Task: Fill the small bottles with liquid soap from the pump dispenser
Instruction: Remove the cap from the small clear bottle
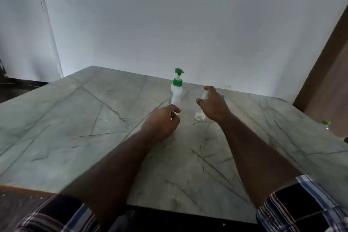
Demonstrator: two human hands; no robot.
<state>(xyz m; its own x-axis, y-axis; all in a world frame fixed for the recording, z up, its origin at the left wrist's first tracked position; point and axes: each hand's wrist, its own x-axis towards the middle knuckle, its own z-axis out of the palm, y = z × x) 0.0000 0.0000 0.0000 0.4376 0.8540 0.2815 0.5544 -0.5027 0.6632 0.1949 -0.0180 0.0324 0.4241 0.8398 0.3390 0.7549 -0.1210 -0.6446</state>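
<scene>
The pump dispenser (176,92), white with a green pump head, stands upright near the far middle of the stone table (79,118). My left hand (162,121) grips its lower part, thumb and fingers curled round the base. My right hand (214,104) is just right of it and holds a small clear bottle (204,95) between thumb and forefinger; blur hides the exact contact. A second small clear bottle (199,116) stands on the table below that hand. A bit of blue (223,96) shows behind my right hand.
The table's far edge meets a white wall (169,24). A green-capped bottle (326,124) sits at the table's right edge beside a brown door frame (327,73). The table's near edge runs just in front of my checked sleeves.
</scene>
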